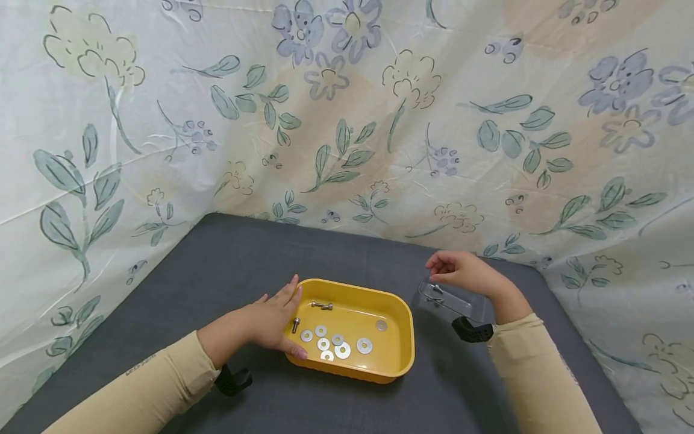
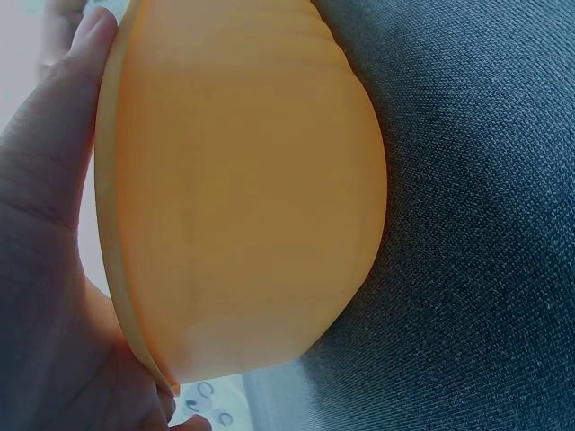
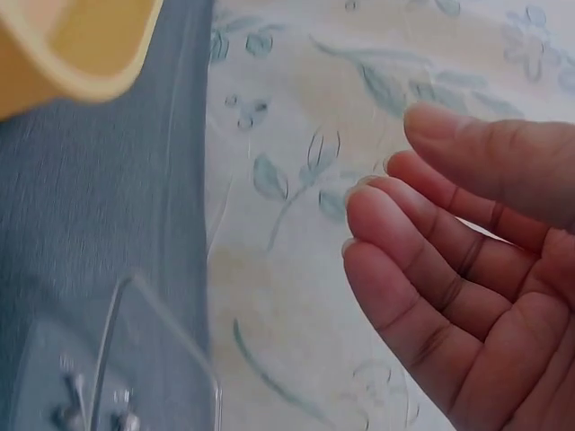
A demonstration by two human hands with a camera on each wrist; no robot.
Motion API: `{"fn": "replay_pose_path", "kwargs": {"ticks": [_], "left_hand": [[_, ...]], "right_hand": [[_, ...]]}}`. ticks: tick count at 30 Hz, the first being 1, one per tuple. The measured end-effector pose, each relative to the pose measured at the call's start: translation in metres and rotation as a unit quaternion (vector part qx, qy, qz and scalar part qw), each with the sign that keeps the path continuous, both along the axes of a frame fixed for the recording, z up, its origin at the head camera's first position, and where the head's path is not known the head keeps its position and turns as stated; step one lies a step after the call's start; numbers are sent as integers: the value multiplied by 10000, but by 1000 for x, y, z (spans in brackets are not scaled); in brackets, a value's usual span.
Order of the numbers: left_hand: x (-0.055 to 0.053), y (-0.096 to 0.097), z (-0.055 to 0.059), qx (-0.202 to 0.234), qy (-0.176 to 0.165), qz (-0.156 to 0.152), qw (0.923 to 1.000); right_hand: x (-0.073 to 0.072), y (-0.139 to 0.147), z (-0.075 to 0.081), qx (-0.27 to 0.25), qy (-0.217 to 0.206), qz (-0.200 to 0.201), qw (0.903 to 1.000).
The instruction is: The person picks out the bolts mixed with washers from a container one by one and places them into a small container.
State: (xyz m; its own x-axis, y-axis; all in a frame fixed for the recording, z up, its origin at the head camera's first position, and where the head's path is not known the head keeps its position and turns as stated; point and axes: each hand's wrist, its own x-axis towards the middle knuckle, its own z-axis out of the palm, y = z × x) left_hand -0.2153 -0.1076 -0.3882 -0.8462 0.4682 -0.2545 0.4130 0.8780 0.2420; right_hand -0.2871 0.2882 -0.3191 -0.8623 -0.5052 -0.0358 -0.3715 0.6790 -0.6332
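Note:
A yellow tray [image 1: 352, 289] stands on the dark cloth, with several flat washers [image 1: 364, 345] and 3 screws inside. Two screws [image 1: 322, 305] lie together near its far left; another screw [image 1: 295, 325] is by the left wall. My left hand [image 1: 265, 319] rests on the tray's left end, fingers extended at the far corner and thumb laid on the near rim. Right of the tray is a clear plastic box [image 1: 468, 304] holding several screws [image 1: 435, 290]. Over this box hovers my right hand [image 1: 468, 277], its fingers loosely bent and nothing between them in the right wrist view.
Dark grey cloth [image 1: 238, 253] covers the table. A pale floral curtain [image 1: 336, 138] rises behind it and on both sides. Black wrist mounts [image 1: 472, 330] sit below both wrists.

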Motion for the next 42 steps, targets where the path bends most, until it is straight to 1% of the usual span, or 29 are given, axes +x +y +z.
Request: {"fn": "replay_pose_path", "kwargs": {"ticks": [7,17,25,31,35,42], "left_hand": [[0,0,-1,-2,39,10,10000],[0,0,-3,-17,59,10,10000],[1,0,-1,2,69,0,10000],[0,-1,-3,9,100,12,9999],[0,-2,-4,6,105,8,9999],[-1,-1,-3,-11,46,3,10000]], "right_hand": [[5,-28,4,128,61,350,9993],[8,-64,-2,461,210,845,9951],[10,-87,-8,524,273,1231,9906],[7,-105,-17,635,239,1532,9859],[6,-119,-24,682,166,1663,9836],[5,-142,-38,886,32,1946,9769]]}}
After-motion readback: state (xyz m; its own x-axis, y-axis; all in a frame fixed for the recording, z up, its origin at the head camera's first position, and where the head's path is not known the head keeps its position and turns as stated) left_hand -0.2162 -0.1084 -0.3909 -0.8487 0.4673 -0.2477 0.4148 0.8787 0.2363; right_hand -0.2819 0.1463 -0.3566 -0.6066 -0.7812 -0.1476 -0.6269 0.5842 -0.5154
